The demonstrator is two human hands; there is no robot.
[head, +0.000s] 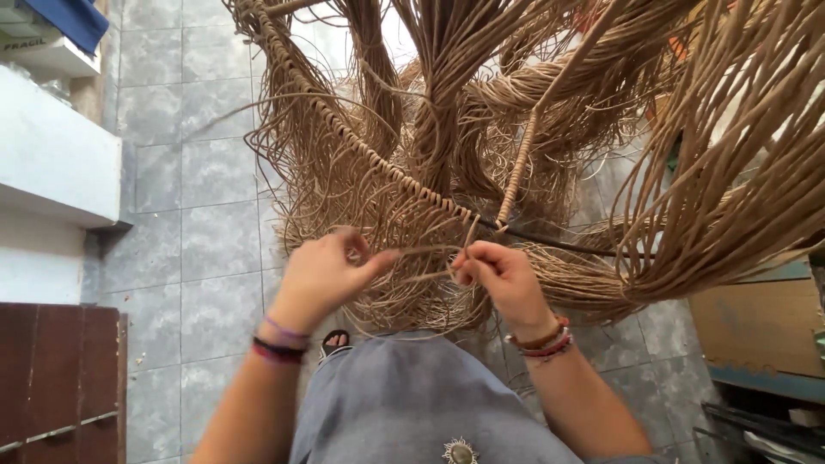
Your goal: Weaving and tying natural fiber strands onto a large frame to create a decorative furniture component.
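Woodwork comes first at the far left: a dark brown wooden panel [56,378] stands on the grey tiled floor [193,232], below a white ledge [51,155] with a blue cloth [73,19] at the top corner. Next, the left hand [322,275], wearing purple, black and red wristbands [279,342], curls its fingers and pinches a thin tan cord strand [425,252] between thumb and fingertips. That strand runs across to the right hand [503,277], which wears red and beaded bracelets [543,340] and also pinches it, so the 2 hands hold it taut just beneath the frame. Above them a cord-wrapped curved rod [344,129] slants down to meet a second wrapped rod [520,167] at a bare black metal bar [567,247], which continues rightward. Loose tan cords [447,77] hang in thick bundles all around and behind the hands, with a further heavy sheaf [739,155] sweeping across the right. Below, the person's grey garment [404,399] fills the bottom centre, and a sandalled foot [335,342] shows beside it. At the far right sits a brown cardboard box [760,326].
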